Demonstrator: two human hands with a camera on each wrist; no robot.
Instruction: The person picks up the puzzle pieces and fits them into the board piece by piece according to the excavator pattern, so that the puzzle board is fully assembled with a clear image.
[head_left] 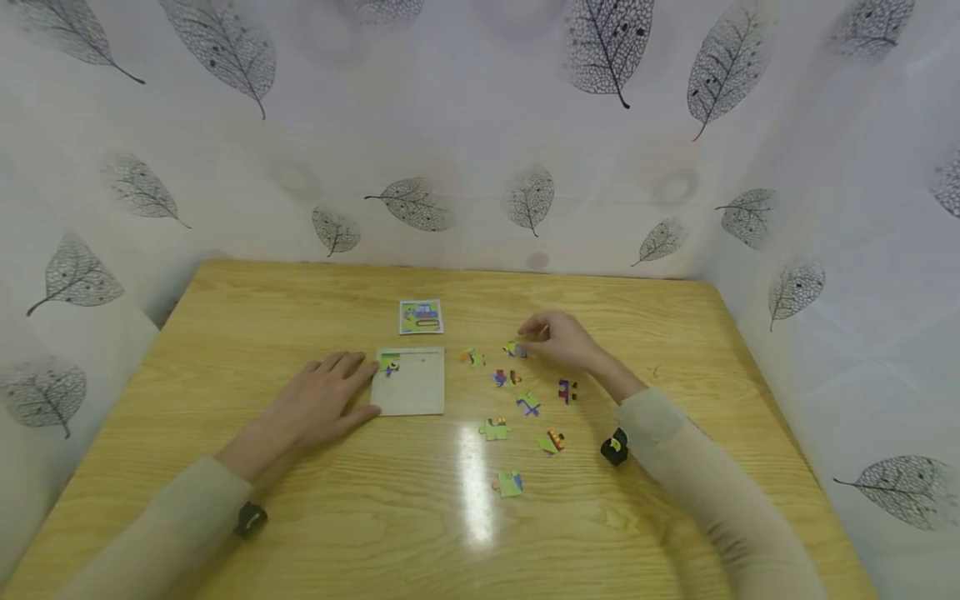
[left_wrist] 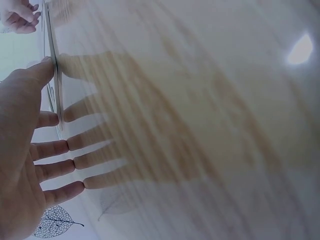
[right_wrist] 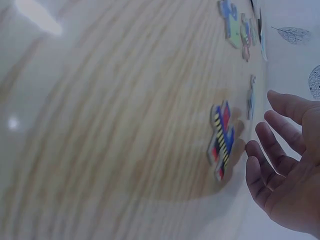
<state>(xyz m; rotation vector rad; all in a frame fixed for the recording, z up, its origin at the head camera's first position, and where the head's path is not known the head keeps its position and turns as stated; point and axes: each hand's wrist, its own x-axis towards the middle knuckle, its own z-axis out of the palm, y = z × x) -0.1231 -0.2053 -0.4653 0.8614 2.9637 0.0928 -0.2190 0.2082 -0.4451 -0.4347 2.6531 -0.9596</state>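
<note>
My left hand (head_left: 326,400) lies on the table with fingers spread, its thumb and index finger touching the left edge of a square puzzle tray (head_left: 408,392). A jigsaw piece (head_left: 389,365) sits in the tray's upper left corner. My right hand (head_left: 562,340) is over the loose pieces, its fingertips beside a green and purple piece (head_left: 513,350); whether they touch it I cannot tell. In the right wrist view the fingers (right_wrist: 272,145) are loosely bent with nothing between them, and a striped puzzle piece (right_wrist: 221,140) lies near the hand.
A small picture card (head_left: 421,317) with a vehicle lies behind the tray. Several more pieces, among them a green one (head_left: 496,429) and a green and blue one (head_left: 510,484), are scattered right of the tray. Leaf-patterned curtain (head_left: 480,150) surrounds the wooden table (head_left: 337,517).
</note>
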